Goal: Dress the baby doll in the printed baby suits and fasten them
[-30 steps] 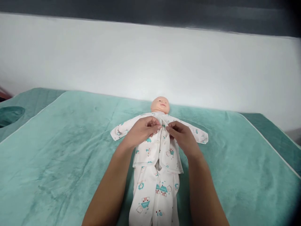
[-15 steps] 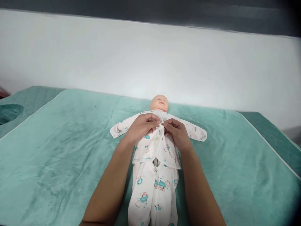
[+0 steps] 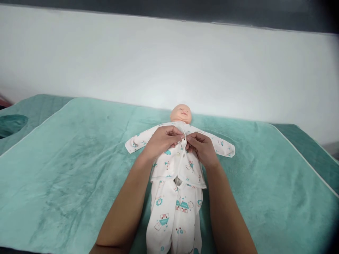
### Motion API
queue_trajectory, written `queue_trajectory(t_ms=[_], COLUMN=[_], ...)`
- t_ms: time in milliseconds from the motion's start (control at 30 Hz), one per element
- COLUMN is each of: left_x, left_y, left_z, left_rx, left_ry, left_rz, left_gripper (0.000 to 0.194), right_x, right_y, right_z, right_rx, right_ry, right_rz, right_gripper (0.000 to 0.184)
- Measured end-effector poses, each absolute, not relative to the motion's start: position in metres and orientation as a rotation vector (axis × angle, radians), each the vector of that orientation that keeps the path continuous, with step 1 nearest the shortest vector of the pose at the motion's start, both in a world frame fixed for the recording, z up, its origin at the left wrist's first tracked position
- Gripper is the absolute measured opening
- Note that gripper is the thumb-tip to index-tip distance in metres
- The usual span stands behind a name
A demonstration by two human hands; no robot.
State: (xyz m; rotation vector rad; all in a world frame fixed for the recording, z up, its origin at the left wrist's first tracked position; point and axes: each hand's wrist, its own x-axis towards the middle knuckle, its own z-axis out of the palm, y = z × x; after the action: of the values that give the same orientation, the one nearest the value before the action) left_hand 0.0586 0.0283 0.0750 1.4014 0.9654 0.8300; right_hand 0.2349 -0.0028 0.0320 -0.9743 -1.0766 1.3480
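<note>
A baby doll [image 3: 181,113] lies on its back in a white printed baby shirt [image 3: 166,164] and matching trousers [image 3: 161,208]. My left hand [image 3: 166,139] pinches one front edge of the shirt at the doll's chest. Opposite it, my right hand [image 3: 200,146] pinches the other front edge, and the fingertips of both hands nearly meet there. Below the hands the two front edges lie close together and part at the hem. Fastener details under my fingers are too small to make out.
A green cloth [image 3: 79,158] is spread beneath the doll, with darker green fabric [image 3: 312,151] along its sides. Behind the doll's head rises a white wall [image 3: 159,60] with a dark band [image 3: 169,10] above. A round dark green shape [image 3: 12,125] shows at the far left.
The fingertips of both hands have come closer together at the chest, drawing the shirt's edges together. The whole view has shifted slightly.
</note>
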Motion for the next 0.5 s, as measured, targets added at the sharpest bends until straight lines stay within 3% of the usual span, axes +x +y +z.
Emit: queue_trajectory(t_ms=[500], left_x=[0.0557], left_y=[0.0341], left_z=[0.0717], left_rx=[1.411], left_ry=[1.001], left_rz=[0.839], left_gripper=[0.027], right_x=[0.2313], right_y=[-0.0044], right_z=[0.0361], right_rx=[-1.031], right_ry=[-1.12], right_rz=[1.31], right_gripper=[0.022])
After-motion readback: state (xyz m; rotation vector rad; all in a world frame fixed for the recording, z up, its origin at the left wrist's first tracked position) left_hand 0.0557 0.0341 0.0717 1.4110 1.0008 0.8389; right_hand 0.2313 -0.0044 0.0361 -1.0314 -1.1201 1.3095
